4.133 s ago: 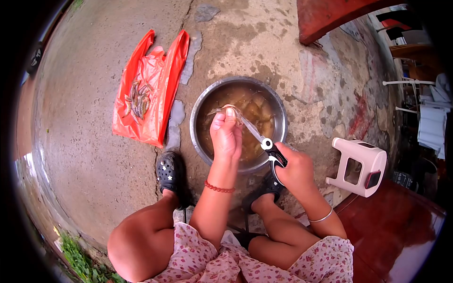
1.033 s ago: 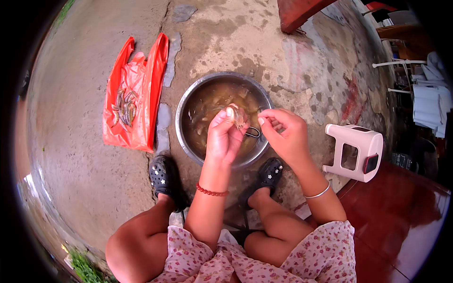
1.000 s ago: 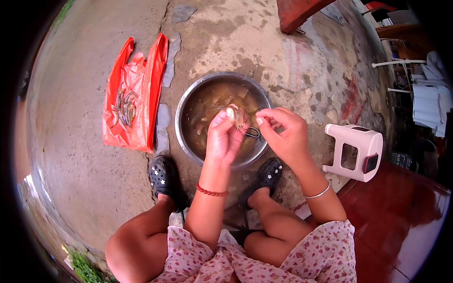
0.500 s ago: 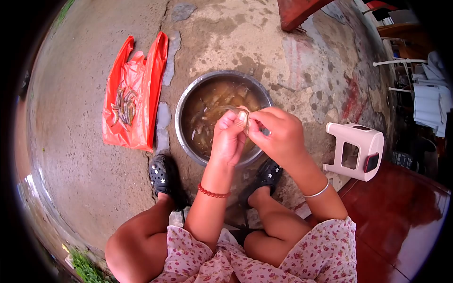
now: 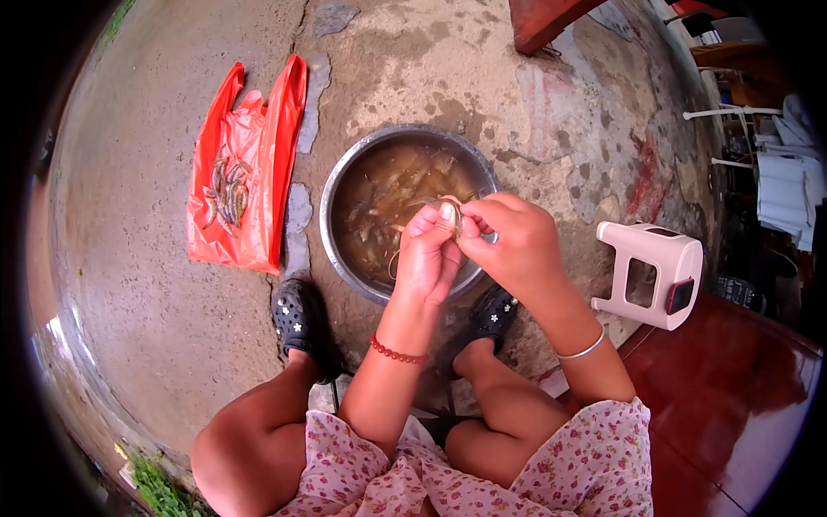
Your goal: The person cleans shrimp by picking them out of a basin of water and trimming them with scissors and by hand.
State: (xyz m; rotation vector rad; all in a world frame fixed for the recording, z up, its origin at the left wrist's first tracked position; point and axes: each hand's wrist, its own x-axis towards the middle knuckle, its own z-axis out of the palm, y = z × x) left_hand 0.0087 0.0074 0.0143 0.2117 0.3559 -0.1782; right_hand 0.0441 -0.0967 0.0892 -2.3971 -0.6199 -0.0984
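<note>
Over the right side of a metal basin [image 5: 327, 215], my left hand [image 5: 428, 258] is closed around a shrimp [image 5: 453, 207], its thumb pressed on top. My right hand [image 5: 514, 234] pinches the same shrimp from the other side, thumb and fingertips together. Most of the shrimp is hidden by my fingers, and a thin feeler seems to hang below my left hand. Inside the basin, more shrimp [image 5: 388, 194] lie in cloudy brown water. Several shrimp [image 5: 228, 194] rest on a flattened red plastic bag [image 5: 250, 246] to the left.
A pale pink plastic stool [image 5: 685, 267] lies on its side at the right, with a dark phone-like object [image 5: 680, 296] against it. My feet in black clogs [image 5: 293, 317] flank the basin's near side. A red wooden leg [image 5: 543, 26] stands at the top.
Both hands have shifted slightly to the right, with the shrimp still between them. My right hand's fingers have closed in nearer to the left thumb. The bag and stool stay put.
</note>
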